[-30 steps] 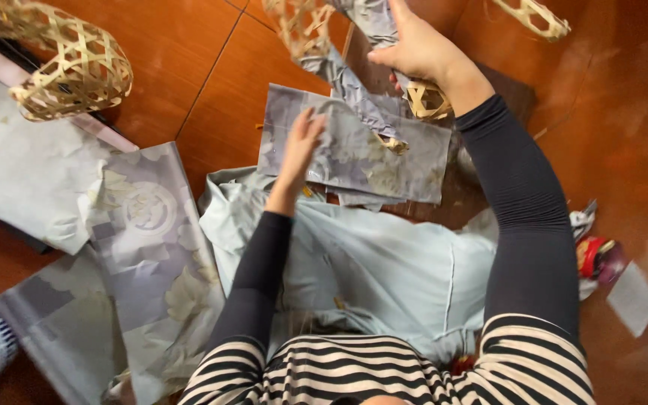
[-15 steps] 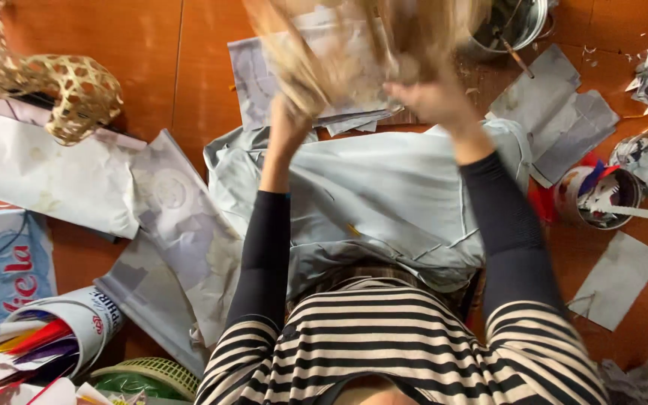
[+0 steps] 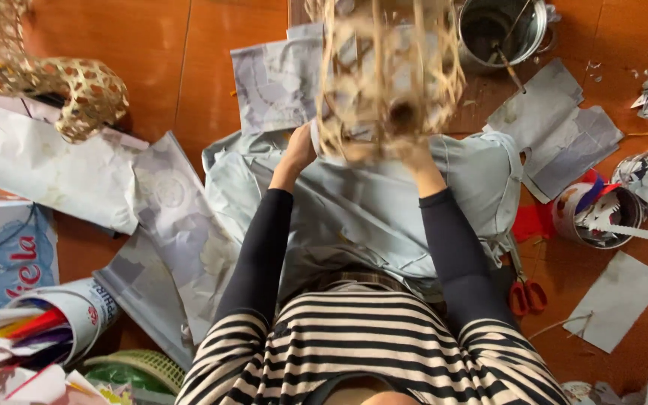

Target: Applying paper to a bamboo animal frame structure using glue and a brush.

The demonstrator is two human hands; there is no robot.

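Note:
I hold a woven bamboo frame (image 3: 388, 75) up in front of me, above my lap; it is blurred. My left hand (image 3: 299, 148) grips its lower left edge and my right hand (image 3: 414, 154) grips its lower right edge. Both arms wear black sleeves. A pale blue cloth (image 3: 354, 214) covers my lap beneath the frame. A grey printed paper sheet (image 3: 271, 82) lies on the floor behind the frame.
Another woven bamboo frame (image 3: 76, 94) lies at the upper left on crumpled paper (image 3: 46, 172). A metal pot (image 3: 500, 30) stands at the top right. A tin of paper strips (image 3: 598, 214) and red-handled scissors (image 3: 526, 292) are on my right. A cup of coloured sticks (image 3: 46, 326) is at the lower left.
My view has swung back and down. My right hand brought the bamboo frame from the far floor up in front of me, and my left hand left the paper sheet and took hold of it.

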